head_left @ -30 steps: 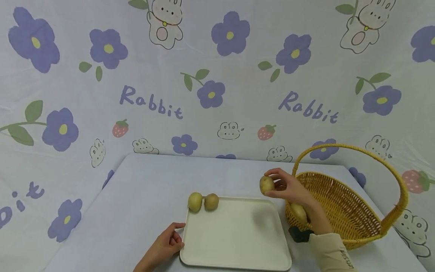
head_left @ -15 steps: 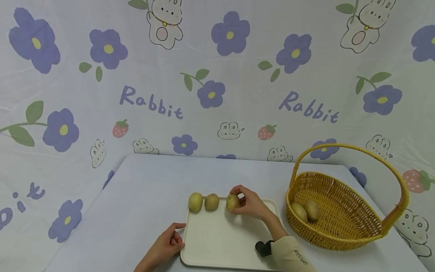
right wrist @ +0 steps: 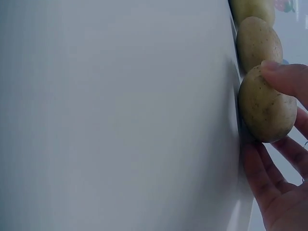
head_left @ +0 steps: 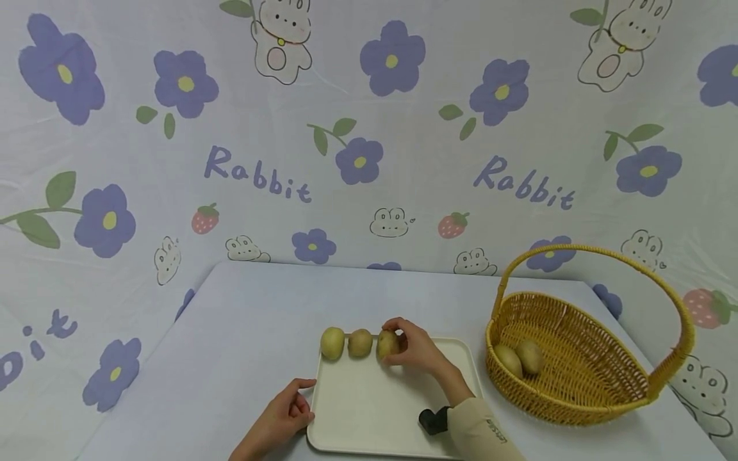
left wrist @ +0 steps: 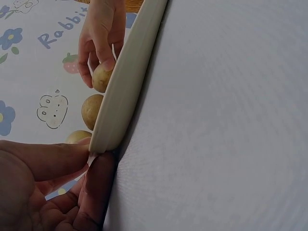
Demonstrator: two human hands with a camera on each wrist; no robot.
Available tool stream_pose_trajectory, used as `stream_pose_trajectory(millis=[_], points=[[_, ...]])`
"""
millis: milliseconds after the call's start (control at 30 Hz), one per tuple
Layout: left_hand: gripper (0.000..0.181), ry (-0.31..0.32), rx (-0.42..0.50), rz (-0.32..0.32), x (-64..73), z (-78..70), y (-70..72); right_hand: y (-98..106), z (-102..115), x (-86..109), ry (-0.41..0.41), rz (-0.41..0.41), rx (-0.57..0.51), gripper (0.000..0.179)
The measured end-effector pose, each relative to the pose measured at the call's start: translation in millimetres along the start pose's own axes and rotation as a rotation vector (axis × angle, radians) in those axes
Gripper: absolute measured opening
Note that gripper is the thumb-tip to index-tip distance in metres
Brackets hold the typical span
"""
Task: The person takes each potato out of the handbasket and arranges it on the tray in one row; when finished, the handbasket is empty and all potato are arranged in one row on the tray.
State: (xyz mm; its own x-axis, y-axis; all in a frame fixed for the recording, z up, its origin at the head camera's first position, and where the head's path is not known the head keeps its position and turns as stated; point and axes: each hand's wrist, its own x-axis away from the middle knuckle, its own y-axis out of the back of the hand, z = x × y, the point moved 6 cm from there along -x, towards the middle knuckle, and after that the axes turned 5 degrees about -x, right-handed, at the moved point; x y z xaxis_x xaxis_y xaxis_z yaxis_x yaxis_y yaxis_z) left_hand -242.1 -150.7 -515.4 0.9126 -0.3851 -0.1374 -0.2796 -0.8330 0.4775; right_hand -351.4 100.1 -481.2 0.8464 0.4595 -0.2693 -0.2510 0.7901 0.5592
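Observation:
A cream tray (head_left: 369,410) lies on the table, with a row of potatoes along its far edge. At the row's left end is a yellowish potato (head_left: 332,343), followed by a browner one (head_left: 360,343). My right hand (head_left: 416,349) holds the third potato (right wrist: 267,103) between thumb and fingers at the same edge, close beside the middle one; the fingers cover part of it in the head view. My left hand (head_left: 282,413) pinches the tray's left rim, thumb and fingers meeting at the edge in the left wrist view.
A yellow wicker basket (head_left: 576,397) with a tall arched handle stands right of the tray. Two potatoes (head_left: 529,356) lie inside it. A black wrist camera (head_left: 434,420) is by my right sleeve. A printed cloth hangs behind the table.
My right hand has carried the potato leftward from beside the basket to the tray's far edge, then slid closer to the middle potato. The left hand has stayed at the rim.

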Motion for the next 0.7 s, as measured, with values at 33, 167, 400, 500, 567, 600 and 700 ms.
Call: stream_pose_trajectory(millis=[33,167,400,500,567,600,700], points=[[0.048,0.007,-0.003,0.004,0.1,-0.5,-0.2,0,0,0.6,0.000,-0.001,-0.002,0.058],[0.050,0.074,-0.015,0.017,-0.8,-0.8,-1.3,1,2,2.6,-0.005,0.001,0.014,0.060],[0.050,0.110,-0.036,0.020,-1.2,-3.5,-2.2,12,4,6.6,-0.042,-0.008,0.003,0.063],[0.051,0.109,-0.031,0.016,-1.1,-1.4,-2.1,19,6,10.4,-0.060,-0.008,-0.029,0.062],[0.051,0.109,-0.031,0.015,-1.0,-0.6,-2.0,25,8,13.7,-0.062,-0.010,-0.039,0.062],[0.051,0.108,-0.034,0.015,-1.1,-0.3,-2.1,28,9,15.4,-0.061,-0.014,-0.040,0.061],[0.052,0.108,-0.035,0.015,-1.0,-0.5,-2.1,42,10,21.4,-0.058,-0.033,-0.029,0.060]])
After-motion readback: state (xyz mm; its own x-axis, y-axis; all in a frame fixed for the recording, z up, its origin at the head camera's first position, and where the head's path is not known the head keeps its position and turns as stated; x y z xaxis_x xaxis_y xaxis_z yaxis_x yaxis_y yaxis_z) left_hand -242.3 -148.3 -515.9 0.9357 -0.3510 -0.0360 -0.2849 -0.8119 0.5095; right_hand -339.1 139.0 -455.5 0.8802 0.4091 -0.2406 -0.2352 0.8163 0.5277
